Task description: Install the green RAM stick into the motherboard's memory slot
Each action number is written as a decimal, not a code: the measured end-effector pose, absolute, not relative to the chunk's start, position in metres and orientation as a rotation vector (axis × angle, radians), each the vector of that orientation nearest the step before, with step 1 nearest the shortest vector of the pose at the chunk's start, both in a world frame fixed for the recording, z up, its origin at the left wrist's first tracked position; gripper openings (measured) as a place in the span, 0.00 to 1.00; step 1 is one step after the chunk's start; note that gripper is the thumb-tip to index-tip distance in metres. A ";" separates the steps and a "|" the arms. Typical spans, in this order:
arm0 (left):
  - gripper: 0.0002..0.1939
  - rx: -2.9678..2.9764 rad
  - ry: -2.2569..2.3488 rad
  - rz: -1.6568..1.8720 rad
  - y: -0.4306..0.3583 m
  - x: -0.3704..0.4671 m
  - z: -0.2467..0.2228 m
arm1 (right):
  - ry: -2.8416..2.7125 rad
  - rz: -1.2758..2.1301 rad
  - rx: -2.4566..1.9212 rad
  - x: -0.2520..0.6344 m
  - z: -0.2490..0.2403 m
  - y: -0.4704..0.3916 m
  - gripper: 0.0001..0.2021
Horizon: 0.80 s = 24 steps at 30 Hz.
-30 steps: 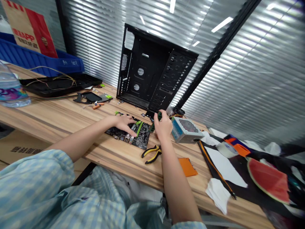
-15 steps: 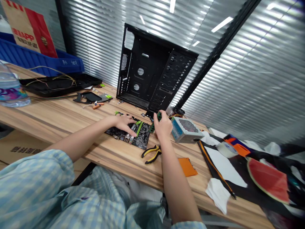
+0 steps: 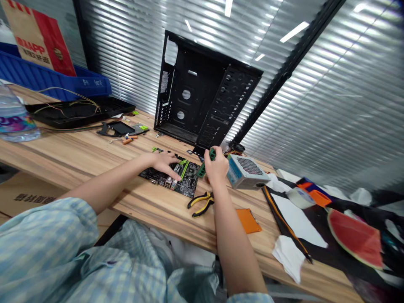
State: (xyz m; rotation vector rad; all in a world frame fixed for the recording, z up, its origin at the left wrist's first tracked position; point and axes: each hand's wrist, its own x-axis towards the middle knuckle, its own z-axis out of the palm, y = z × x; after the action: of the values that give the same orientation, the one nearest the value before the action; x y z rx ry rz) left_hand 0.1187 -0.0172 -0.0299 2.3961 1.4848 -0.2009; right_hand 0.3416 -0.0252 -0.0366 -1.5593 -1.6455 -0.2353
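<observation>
A black motherboard (image 3: 188, 185) with bright green memory slots (image 3: 184, 170) lies on the wooden table. Across its left part rests my left hand (image 3: 164, 163), fingers spread beside the slots. My right hand (image 3: 217, 168) pinches a green memory module (image 3: 202, 170) just off the board's right edge; the module is tilted and partly covered by the fingers. Yellow-and-black pliers (image 3: 200, 203) lie on the table near my right wrist.
An open black computer case (image 3: 202, 88) stands at the back. Right of my hand sits a power supply (image 3: 248, 171). An orange drive (image 3: 248, 220) lies near my right forearm. Farther out are a blue bin (image 3: 78, 86), a water bottle (image 3: 15, 118) and a watermelon slice (image 3: 355, 240).
My right hand has tilted the memory module very slightly, and more of it shows. My left hand stays where it was.
</observation>
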 end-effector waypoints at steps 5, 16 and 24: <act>0.56 2.391 1.495 -0.220 -0.019 0.120 -0.028 | -1.672 -0.226 -1.539 0.341 -0.038 -0.025 0.13; 0.56 2.382 1.499 -0.196 -0.018 0.120 -0.028 | -1.708 -0.208 -1.551 0.340 -0.038 -0.025 0.14; 0.55 2.385 1.500 -0.213 -0.018 0.119 -0.029 | -1.729 -0.245 -1.583 0.340 -0.039 -0.025 0.14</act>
State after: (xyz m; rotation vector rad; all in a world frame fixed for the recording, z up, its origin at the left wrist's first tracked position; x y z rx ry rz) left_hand 0.1195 -0.0183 -0.0287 2.3851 1.4996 -0.2126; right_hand 0.3400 -0.0249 -0.0387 -1.5831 -1.7286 -0.2447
